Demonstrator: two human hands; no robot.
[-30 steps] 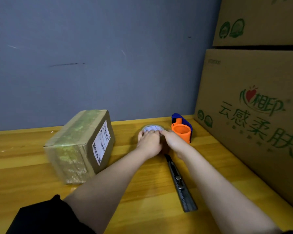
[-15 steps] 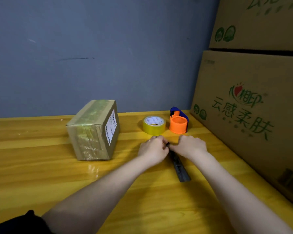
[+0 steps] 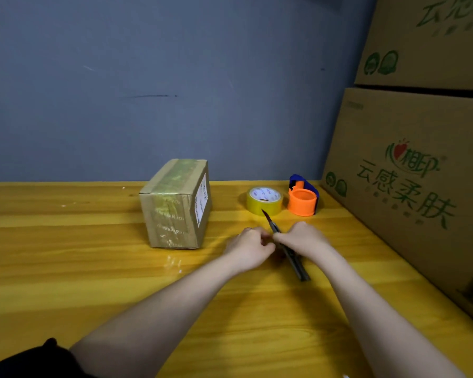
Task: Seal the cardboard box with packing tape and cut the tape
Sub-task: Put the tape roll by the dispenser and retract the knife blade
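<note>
A small cardboard box [image 3: 176,204] wrapped in yellowish tape, with a white label on its right side, stands on the wooden table [image 3: 66,268]. A roll of yellow packing tape [image 3: 264,200] lies flat to its right. My right hand [image 3: 302,237] grips a dark utility knife [image 3: 292,257], whose blade sticks out toward the tape roll. My left hand [image 3: 250,248], fingers curled, meets the knife near the blade end; whether it pinches the knife is hidden. Both hands are right of the box, in front of the roll.
An orange and blue tape dispenser [image 3: 303,199] stands right of the roll. Large printed cardboard cartons [image 3: 410,186] are stacked along the table's right side. A grey wall [image 3: 175,77] closes off the back of the table.
Both hands left the tape roll and drew back to the knife. The right hand took hold of the knife and lifted its front end; the blade now shows.
</note>
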